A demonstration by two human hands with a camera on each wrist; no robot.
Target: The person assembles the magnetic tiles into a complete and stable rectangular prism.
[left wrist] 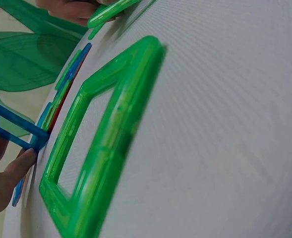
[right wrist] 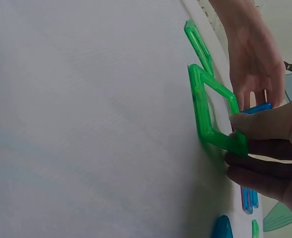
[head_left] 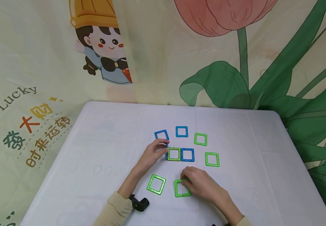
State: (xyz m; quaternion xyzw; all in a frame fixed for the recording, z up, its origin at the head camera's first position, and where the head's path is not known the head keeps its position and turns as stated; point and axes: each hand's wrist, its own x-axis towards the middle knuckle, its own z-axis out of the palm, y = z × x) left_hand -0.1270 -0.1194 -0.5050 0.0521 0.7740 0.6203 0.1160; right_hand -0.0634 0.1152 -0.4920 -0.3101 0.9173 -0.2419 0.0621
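My left hand pinches a blue square tile, an open frame, between thumb and fingers. The tile stands on edge along the left side of a green square tile, which lies flat and joins side by side with a blue square tile. Nearer the front, my right hand pinches one side of another green square tile. In the right wrist view this tile is tilted up, thumb on one face and fingers behind. Left of it lies a loose green tile.
Behind the joined pair lie two blue tiles, the left one close to my left fingertips. Two green tiles are to the right. A blue piece shows beside my right hand, mostly hidden in the head view. All rests on a white-covered table.
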